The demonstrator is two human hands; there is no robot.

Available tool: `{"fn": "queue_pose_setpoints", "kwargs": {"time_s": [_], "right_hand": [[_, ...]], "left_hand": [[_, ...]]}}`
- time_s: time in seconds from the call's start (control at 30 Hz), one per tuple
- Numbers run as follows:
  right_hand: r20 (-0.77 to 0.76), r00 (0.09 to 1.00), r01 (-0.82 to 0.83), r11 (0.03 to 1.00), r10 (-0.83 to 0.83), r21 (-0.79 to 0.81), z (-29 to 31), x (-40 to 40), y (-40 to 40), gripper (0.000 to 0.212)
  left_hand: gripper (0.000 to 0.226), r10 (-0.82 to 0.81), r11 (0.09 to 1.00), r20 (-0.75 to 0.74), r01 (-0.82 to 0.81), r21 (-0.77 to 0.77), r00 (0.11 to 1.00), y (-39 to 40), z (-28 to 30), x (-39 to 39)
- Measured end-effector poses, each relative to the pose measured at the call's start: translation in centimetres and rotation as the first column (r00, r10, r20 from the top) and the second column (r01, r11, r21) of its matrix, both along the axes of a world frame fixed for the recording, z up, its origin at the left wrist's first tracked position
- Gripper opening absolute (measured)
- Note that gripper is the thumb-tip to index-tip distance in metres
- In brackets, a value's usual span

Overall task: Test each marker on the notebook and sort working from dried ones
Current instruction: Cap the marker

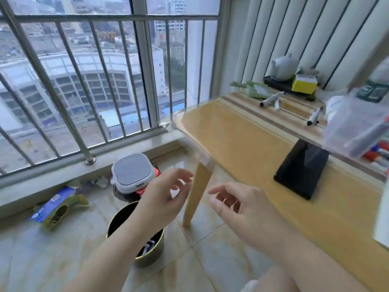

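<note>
My left hand (pixel 166 194) hovers with fingers spread above a round black bin (pixel 117 224) on the floor, holding nothing. My right hand (pixel 242 209) floats beside it near the table's left corner, fingers apart and empty. Two white markers (pixel 271 99) (pixel 313 117) lie on the far part of the wooden table (pixel 242 148). A clear plastic box (pixel 355 131) with several markers sits at the right edge, with more coloured markers (pixel 379 153) beneath it. A white notebook edge (pixel 384 220) shows at the far right. White marker-like items lie inside the bin.
A black phone (pixel 301 169) lies on the table. A grey teapot (pixel 283 67), yellow box (pixel 304 83) and green items stand at the back. On the floor are a grey-lidded white bin (pixel 133 172) and a blue packet (pixel 52 205). A railing and window lie ahead.
</note>
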State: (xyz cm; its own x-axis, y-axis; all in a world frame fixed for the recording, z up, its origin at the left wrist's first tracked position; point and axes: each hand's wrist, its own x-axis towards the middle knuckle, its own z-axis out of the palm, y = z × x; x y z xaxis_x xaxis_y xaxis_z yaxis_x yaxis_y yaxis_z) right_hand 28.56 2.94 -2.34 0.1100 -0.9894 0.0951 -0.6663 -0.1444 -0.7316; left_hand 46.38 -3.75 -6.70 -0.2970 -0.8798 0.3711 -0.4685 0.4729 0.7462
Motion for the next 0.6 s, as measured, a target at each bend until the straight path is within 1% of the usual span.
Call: {"fn": "queue_pose_setpoints", "kwargs": {"time_s": [0.03,0.07,0.13,0.17,0.23,0.3,0.33,0.4,0.47,0.53,0.6], "right_hand": [[-0.003,0.999,0.046,0.999,-0.046,-0.025,1.4,-1.6,1.0,0.01],[0.002,0.994,0.105,0.993,-0.105,-0.05,2.7,-3.5,2.1,0.011],[0.014,0.97,0.243,0.965,-0.243,-0.099,4.8,-7.7,4.5,0.012],[0.009,0.949,0.313,0.941,-0.315,-0.127,5.6,-10.1,5.9,0.012],[-0.005,0.889,0.451,0.879,-0.457,-0.154,6.6,-14.8,8.6,0.013],[0.002,0.805,0.587,0.797,-0.593,-0.141,6.9,-19.3,11.6,0.013],[0.01,0.763,0.641,0.755,-0.646,-0.136,6.9,-21.4,13.2,0.012],[0.019,0.689,0.72,0.681,-0.724,-0.135,7.1,-24.8,16.1,0.01],[0.049,0.645,0.762,0.637,-0.762,-0.12,7.4,-27.5,18.4,0.009],[0.102,0.62,0.784,0.608,-0.778,-0.128,7.9,-29.9,19.9,0.01],[0.097,0.561,0.824,0.542,-0.822,-0.166,8.2,-32.6,20.7,0.008]], "left_hand": [[0.012,-0.087,0.994,-0.003,0.087,-0.068,0.996,0.2,1.8,-2.4],[0.015,-0.171,0.976,0.005,0.17,-0.135,0.985,0.4,3.5,-4.9],[0.025,-0.331,0.914,0.054,0.335,-0.228,0.942,1.0,6.5,-10.2],[0.024,-0.403,0.873,0.097,0.414,-0.258,0.91,1.5,7.6,-12.9],[0.018,-0.521,0.782,0.161,0.544,-0.304,0.838,2.7,9.5,-18.1],[0.013,-0.624,0.696,0.18,0.645,-0.316,0.761,3.9,10.6,-23.5],[0.014,-0.658,0.647,0.206,0.684,-0.337,0.724,4.7,11.1,-26.0],[0.021,-0.708,0.539,0.275,0.749,-0.386,0.651,6.4,12.1,-30.8],[0.025,-0.748,0.441,0.323,0.798,-0.41,0.579,8.0,12.9,-34.9],[0.03,-0.787,0.368,0.338,0.832,-0.415,0.517,9.6,13.5,-38.4],[0.029,-0.794,0.319,0.378,0.856,-0.407,0.476,10.8,13.3,-41.2]]}}
